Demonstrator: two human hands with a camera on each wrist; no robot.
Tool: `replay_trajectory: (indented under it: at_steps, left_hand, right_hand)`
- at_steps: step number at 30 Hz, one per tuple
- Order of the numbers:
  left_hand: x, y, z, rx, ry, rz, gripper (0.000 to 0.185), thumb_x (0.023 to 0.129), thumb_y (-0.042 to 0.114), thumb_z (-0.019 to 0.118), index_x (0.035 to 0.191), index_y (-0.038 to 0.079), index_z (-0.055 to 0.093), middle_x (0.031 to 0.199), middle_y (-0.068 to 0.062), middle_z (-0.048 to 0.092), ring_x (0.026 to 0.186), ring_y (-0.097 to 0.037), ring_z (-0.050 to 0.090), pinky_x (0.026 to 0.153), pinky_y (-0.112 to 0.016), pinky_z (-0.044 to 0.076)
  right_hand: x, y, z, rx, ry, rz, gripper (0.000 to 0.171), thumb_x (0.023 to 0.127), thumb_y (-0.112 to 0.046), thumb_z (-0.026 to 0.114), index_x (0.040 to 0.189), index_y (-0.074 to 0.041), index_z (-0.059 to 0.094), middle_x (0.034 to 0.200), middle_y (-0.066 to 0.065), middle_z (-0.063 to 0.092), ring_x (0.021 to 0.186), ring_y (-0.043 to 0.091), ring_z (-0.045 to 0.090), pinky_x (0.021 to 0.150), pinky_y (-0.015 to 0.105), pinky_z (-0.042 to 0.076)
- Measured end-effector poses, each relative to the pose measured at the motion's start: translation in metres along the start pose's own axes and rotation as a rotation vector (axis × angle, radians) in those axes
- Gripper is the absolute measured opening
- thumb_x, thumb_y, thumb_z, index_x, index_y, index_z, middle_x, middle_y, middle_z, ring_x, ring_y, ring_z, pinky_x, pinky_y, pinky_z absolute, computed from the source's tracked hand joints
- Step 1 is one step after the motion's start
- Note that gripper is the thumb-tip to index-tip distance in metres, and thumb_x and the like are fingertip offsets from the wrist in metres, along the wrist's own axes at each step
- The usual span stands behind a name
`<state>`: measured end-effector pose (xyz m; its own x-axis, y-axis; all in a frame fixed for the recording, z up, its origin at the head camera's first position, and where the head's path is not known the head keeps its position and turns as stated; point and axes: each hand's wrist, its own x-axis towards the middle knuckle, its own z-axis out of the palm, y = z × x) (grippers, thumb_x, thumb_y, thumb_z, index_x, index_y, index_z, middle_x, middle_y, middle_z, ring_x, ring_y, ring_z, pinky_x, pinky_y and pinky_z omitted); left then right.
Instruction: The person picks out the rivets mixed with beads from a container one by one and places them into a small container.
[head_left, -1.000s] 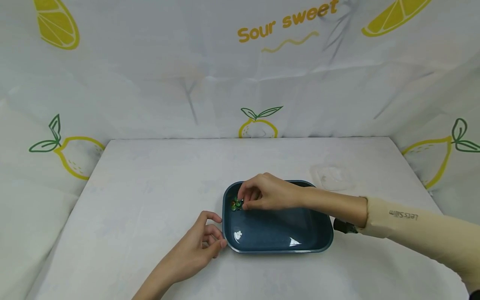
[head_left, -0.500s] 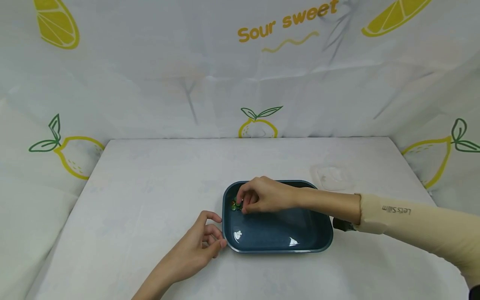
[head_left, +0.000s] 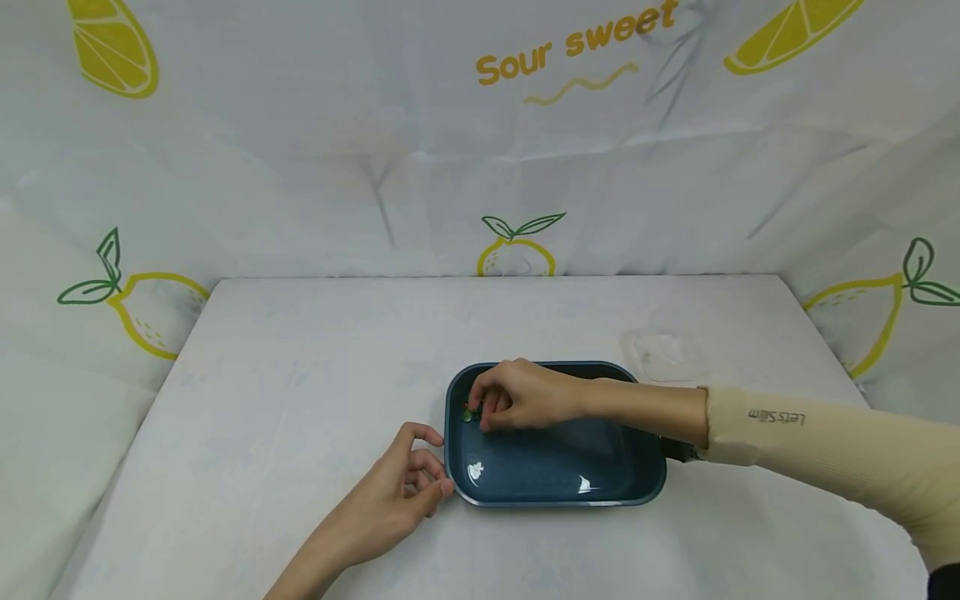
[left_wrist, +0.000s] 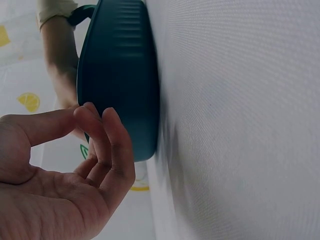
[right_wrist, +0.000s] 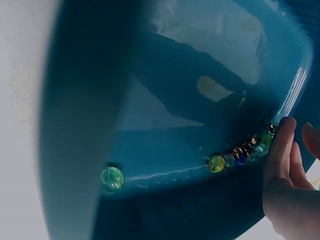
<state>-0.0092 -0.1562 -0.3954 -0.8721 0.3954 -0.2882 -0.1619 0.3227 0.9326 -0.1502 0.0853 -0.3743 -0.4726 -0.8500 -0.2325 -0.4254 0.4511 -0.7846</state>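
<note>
A dark blue rectangular tray (head_left: pixel 555 492) with tall walls and rounded corners stands on the white table. Several glass marbles (right_wrist: pixel 240 156), green, yellow, blue and clear, lie in a line along one wall inside it. One green marble (right_wrist: pixel 112 178) sits apart from that row. Inside the tray's left end, my right hand (head_left: pixel 528 396) bends down with its fingertips at the marbles, thumb apart; the head view mostly hides those marbles (head_left: pixel 468 415). My left hand (head_left: pixel 397 492), fingers loosely bent, stays against the outside of the left wall, its fingertips (left_wrist: pixel 111 114) close to the rim.
Behind the tray's right end lies a clear plastic container (head_left: pixel 666 354). A black device (head_left: pixel 677 450) sits under my right wrist, beside the tray's right wall. White cloth (head_left: pixel 420 192) with lemon prints hangs behind and at both sides of the table.
My right hand has moved slightly left and toward the near side within the tray, covering more of the marbles. The left hand and tray have kept their places.
</note>
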Motion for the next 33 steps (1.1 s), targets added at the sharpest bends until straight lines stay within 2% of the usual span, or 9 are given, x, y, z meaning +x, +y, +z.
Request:
replay_trajectory:
  at_steps: [8, 16, 25, 33]
  left_hand:
    - [-0.001, 0.001, 0.0, -0.002, 0.0, 0.001, 0.049, 0.107, 0.017, 0.068, 0.144, 0.006, 0.037, 0.099, -0.012, 0.066, 0.076, -0.008, 0.062, 0.069, -0.022, 0.05]
    - [-0.001, 0.001, 0.0, 0.001, 0.001, 0.005, 0.049, 0.107, 0.016, 0.068, 0.144, 0.006, 0.037, 0.099, -0.012, 0.067, 0.075, -0.008, 0.062, 0.068, -0.023, 0.05]
    - [-0.001, 0.001, 0.0, 0.005, 0.002, 0.004, 0.049, 0.107, 0.017, 0.068, 0.144, 0.006, 0.037, 0.099, -0.012, 0.067, 0.075, -0.009, 0.062, 0.068, -0.023, 0.05]
    - [0.0, 0.001, 0.001, 0.01, 0.002, 0.006, 0.049, 0.107, 0.016, 0.068, 0.144, 0.006, 0.037, 0.098, -0.012, 0.068, 0.075, -0.009, 0.062, 0.068, -0.023, 0.05]
  right_hand:
    - [0.002, 0.001, 0.003, -0.015, -0.033, 0.054, 0.027, 0.1, -0.008, 0.076, 0.125, 0.001, 0.071, 0.096, 0.003, 0.081, 0.076, 0.0, 0.068, 0.072, 0.017, 0.057]
    - [0.001, 0.006, 0.006, -0.011, -0.038, 0.083, 0.03, 0.1, -0.009, 0.076, 0.127, 0.001, 0.07, 0.095, 0.003, 0.079, 0.075, 0.0, 0.068, 0.07, 0.017, 0.057]
    - [-0.002, 0.009, 0.011, -0.003, -0.018, 0.053, 0.03, 0.101, -0.006, 0.074, 0.129, 0.004, 0.069, 0.094, 0.004, 0.079, 0.076, 0.001, 0.069, 0.071, 0.017, 0.057]
    - [-0.003, 0.012, 0.014, -0.037, 0.005, 0.029, 0.022, 0.1, -0.005, 0.074, 0.121, 0.001, 0.074, 0.091, 0.003, 0.078, 0.075, -0.003, 0.065, 0.073, 0.016, 0.056]
